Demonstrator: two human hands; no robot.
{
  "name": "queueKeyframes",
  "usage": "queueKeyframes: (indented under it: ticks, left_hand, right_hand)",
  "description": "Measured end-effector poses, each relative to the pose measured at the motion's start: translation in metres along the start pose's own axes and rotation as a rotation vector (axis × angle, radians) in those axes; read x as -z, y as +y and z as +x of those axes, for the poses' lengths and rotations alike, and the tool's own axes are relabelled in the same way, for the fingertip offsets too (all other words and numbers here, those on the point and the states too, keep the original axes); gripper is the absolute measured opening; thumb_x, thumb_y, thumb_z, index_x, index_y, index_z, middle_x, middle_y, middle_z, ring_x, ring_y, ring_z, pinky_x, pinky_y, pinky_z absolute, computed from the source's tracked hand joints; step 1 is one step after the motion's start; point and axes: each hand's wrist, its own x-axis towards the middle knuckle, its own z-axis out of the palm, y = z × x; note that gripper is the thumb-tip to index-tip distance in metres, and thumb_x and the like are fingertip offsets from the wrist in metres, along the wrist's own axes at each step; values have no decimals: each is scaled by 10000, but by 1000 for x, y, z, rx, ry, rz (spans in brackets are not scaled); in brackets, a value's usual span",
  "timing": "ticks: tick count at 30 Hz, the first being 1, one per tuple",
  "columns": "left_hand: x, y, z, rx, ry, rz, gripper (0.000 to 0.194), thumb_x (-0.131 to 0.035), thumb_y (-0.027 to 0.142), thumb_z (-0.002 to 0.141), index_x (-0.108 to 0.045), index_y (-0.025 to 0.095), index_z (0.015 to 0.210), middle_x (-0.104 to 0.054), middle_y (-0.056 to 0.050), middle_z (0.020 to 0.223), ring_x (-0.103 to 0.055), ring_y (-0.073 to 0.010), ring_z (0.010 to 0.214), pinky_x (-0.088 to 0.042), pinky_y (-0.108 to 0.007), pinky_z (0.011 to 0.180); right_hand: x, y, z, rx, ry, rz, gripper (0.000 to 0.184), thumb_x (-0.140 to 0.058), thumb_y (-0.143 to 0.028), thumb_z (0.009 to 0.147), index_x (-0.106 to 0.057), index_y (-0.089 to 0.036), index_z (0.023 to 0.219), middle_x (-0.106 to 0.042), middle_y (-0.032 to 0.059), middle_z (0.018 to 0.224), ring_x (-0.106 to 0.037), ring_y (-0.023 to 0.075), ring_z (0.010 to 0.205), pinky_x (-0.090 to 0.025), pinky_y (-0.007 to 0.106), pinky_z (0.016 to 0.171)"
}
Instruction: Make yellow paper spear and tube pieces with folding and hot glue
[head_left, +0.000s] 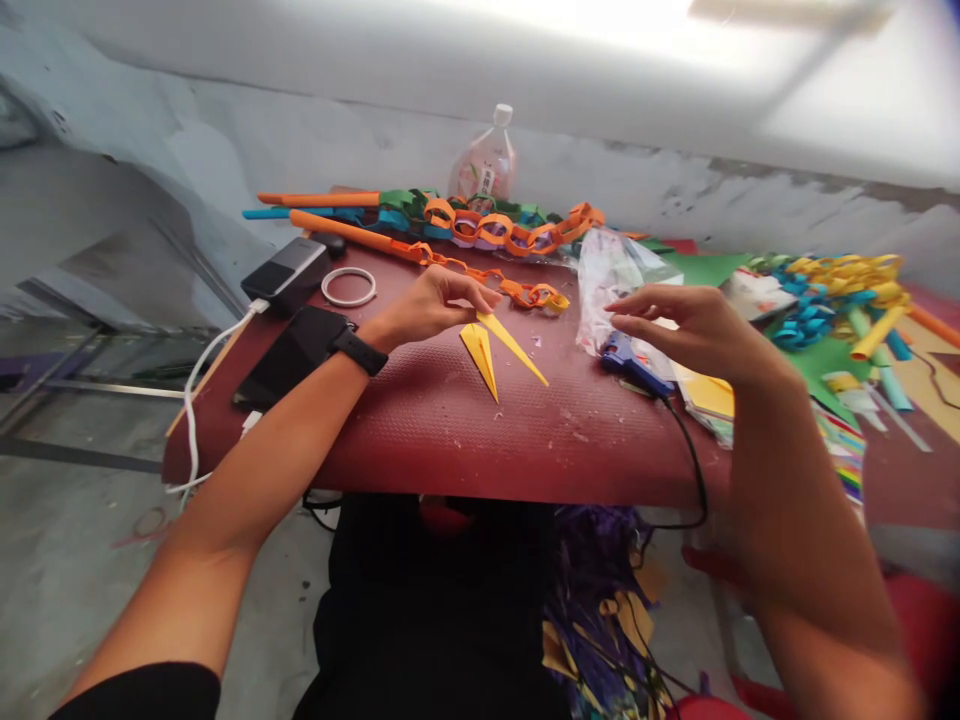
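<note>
My left hand (433, 305) pinches the top of a yellow folded paper piece (498, 347) with two pointed spikes that rest on the dark red table (450, 430). A black band is on that wrist. My right hand (686, 325) hovers with its fingers stretched out and apart, just above a blue glue gun (628, 362) that lies on the table with its black cord (694, 460) running off the front edge. It holds nothing.
Orange, blue and green paper chains and rolled paper tubes (480, 225) lie at the back with a plastic bottle (486, 160). A clear plastic bag (611, 275), coloured paper sheets and curls (840, 300) crowd the right. A phone (289, 350), power bank (285, 270) and tape ring (349, 287) sit left.
</note>
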Motion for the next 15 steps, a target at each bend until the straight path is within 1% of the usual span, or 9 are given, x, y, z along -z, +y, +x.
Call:
queueKeyframes:
  ticks: [3,5,6,8,10,12,15]
  left_hand:
    - [-1,0,-1,-52,-17,-14,73,-942,251,831,-903,239,891,-819,-102,1188,-755,-222,1153,-644,-370,975]
    - [-1,-1,0,-77,6,-14,112,-987,285,795,-916,275,882,-778,-89,1179,-718,-213,1119,-629,-345,914]
    - [0,-2,0,-80,26,-10,128,-1005,298,781,-918,287,875,-757,-80,1152,-698,-205,1088,-618,-335,889]
    - [1,-3,1,-66,59,6,157,-1035,324,760,-916,296,858,-718,-64,1067,-657,-191,1013,-593,-320,841]
    - [2,-5,1,-38,63,17,176,-1049,349,753,-915,289,851,-692,-51,982,-628,-178,937,-563,-303,787]
    - [3,-7,1,-23,43,28,173,-1042,360,766,-918,278,854,-690,-45,935,-620,-163,880,-536,-291,750]
    - [2,-10,2,-26,16,48,151,-1019,351,796,-921,265,871,-726,-50,945,-649,-153,854,-531,-288,737]
  right_hand:
    - [-21,-33,22,58,-68,67,324,-803,-567,936,-849,-247,915,-776,50,819,-633,189,749,-485,385,711]
    - [-38,-46,36,73,-115,127,383,-792,-614,947,-813,-243,853,-735,33,774,-569,172,715,-445,373,670]
    - [-47,-50,42,66,-169,149,421,-788,-637,953,-784,-241,811,-692,25,737,-530,163,691,-419,366,644]
    - [-63,-53,53,65,-254,191,487,-786,-672,955,-730,-237,745,-604,8,692,-454,144,652,-354,354,597]
    - [-78,-51,60,69,-309,227,521,-796,-692,942,-700,-234,714,-538,-9,673,-400,129,633,-308,343,572]
    - [-91,-47,65,63,-337,278,511,-806,-696,924,-715,-229,736,-528,-19,673,-382,122,631,-288,335,562]
    - [-107,-41,67,39,-329,363,467,-821,-664,903,-754,-216,790,-542,-25,674,-378,118,635,-268,335,562]
